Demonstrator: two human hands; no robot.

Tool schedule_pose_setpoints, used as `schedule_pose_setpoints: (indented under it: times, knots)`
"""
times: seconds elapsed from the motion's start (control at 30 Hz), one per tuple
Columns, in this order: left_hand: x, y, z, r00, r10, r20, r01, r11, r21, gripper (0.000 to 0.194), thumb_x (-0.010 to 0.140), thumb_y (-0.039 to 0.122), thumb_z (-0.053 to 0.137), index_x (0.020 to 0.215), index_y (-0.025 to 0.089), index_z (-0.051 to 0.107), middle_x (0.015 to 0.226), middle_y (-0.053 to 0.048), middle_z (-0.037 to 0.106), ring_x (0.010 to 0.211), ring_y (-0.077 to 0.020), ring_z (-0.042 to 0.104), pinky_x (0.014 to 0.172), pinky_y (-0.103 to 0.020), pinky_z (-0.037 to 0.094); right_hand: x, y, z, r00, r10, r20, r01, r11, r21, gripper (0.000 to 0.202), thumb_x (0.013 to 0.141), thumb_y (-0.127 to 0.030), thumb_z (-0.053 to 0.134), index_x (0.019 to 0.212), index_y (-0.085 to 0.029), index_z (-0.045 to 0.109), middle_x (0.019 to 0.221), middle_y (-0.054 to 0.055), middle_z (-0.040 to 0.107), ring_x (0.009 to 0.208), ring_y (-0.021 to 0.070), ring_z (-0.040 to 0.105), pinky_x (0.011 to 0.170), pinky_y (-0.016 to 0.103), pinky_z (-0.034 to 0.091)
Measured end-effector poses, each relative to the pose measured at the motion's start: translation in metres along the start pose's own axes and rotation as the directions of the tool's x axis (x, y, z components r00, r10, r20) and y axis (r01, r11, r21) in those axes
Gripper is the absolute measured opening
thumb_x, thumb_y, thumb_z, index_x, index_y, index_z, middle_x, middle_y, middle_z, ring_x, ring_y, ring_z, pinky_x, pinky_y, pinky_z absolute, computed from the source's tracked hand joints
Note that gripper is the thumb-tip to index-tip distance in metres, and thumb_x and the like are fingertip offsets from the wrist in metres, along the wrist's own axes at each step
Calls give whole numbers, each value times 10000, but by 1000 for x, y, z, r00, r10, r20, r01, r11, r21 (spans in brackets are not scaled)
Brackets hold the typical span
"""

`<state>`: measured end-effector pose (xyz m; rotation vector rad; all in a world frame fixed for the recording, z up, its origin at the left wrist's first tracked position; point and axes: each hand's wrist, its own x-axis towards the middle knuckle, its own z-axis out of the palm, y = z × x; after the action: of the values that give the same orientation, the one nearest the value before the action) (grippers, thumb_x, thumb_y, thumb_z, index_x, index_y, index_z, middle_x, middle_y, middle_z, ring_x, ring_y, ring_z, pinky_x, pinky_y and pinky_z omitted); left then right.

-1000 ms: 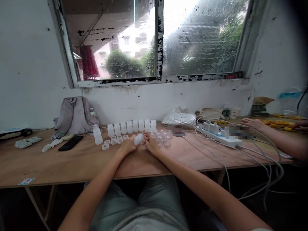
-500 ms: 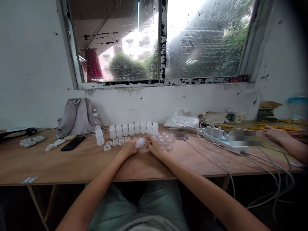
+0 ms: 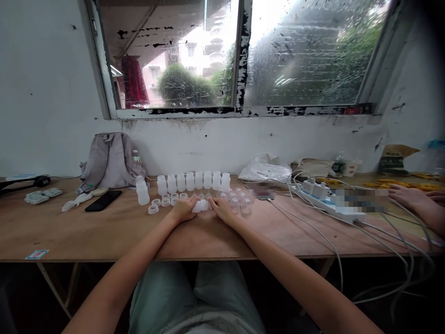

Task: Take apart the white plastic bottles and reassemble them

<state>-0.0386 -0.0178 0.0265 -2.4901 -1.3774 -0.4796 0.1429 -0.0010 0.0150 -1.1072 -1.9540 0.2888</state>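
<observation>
At the middle of the table a small cluster of translucent white bottle nipples (image 3: 200, 207) lies between my two hands. My left hand (image 3: 185, 208) curls round their left side. From the right, my right hand (image 3: 221, 209) has its bent fingers against them. Fingertips and contact points are partly hidden. Behind stands a row of frosted bottles (image 3: 189, 181), open at the top. White collar rings (image 3: 166, 199) lie in short rows left of my left hand. Clear dome caps (image 3: 245, 206) are grouped just right of my right hand. One separate bottle (image 3: 142, 191) stands farther left.
To the left lie a black phone (image 3: 103, 201), a grey backpack (image 3: 109, 162) and white packs (image 3: 43, 196). On the right are a plastic bag (image 3: 266, 170), a power strip (image 3: 342, 213) and loose cables (image 3: 313, 227). Another person's hand (image 3: 410, 195) rests at the far right.
Both hands have stayed near the middle and now press in from either side of the nipples, which sit lower between them. The camera view has shifted slightly.
</observation>
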Motion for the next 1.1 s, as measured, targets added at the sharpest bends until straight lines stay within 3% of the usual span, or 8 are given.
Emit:
schedule_pose_setpoints:
  times: [0.13,0.3,0.5,0.67,0.8,0.9,1.0,1.1]
  knots:
    - [3,-7,4,999,39,-1,-39,999,-16,440,727,263,514,1150,202,411,1087,-90,558,987,-234,532,828,-330,411,1,-3,-4,998,29,50,-27,999,-35,503,859,-447,285,480,-183,484,458,3,495,485,139,494,521,237,334]
    - [3,-10,12,999,47,-22,-48,999,-9,464,753,285,483,1192,188,369,1115,-102,537,1014,-243,513,858,-350,389,0,-4,-14,987,-27,157,29,999,-13,215,803,-394,451,809,-202,546,612,-25,562,577,129,517,554,214,350]
    - [-1,-7,13,996,79,-52,-77,996,41,417,771,297,466,1165,181,393,1062,-101,556,975,-245,524,838,-353,394,2,-2,-11,984,-14,179,20,999,-30,450,864,-424,290,543,-183,493,486,-2,492,500,128,481,530,232,329]
    - [-3,-5,10,995,80,-67,-74,994,87,448,764,304,475,1183,180,377,1063,-109,550,964,-249,521,818,-348,395,-2,-10,-11,983,-66,169,66,998,3,235,809,-408,440,860,-192,517,638,-17,560,583,123,520,551,210,355]
    - [-5,-4,7,993,95,-75,-85,988,130,452,767,308,472,1185,160,386,1033,-125,552,971,-266,508,818,-359,379,-6,-19,-13,977,-101,190,98,995,25,242,819,-379,429,936,-181,505,634,-21,560,543,111,510,547,211,368]
    - [-7,-4,6,989,130,-74,-117,982,151,432,770,302,463,1168,145,401,1001,-126,557,953,-265,510,806,-363,378,-9,-25,-12,971,-153,182,149,988,37,332,759,-406,524,1002,-181,507,728,0,586,583,113,521,571,214,377]
    - [-8,-3,5,984,164,-74,-150,974,168,407,761,258,463,1146,136,413,1008,-127,554,945,-259,510,796,-366,378,-11,-30,-9,981,-25,194,10,997,77,338,756,-478,503,834,-155,562,632,3,579,534,110,522,526,200,375]
    - [-10,-3,4,980,184,-80,-168,969,181,390,745,207,457,1121,102,427,987,-138,559,918,-264,517,769,-376,385,-10,-34,-4,950,152,274,-186,977,100,496,803,-558,354,586,-143,516,453,-4,515,364,84,465,421,192,359]
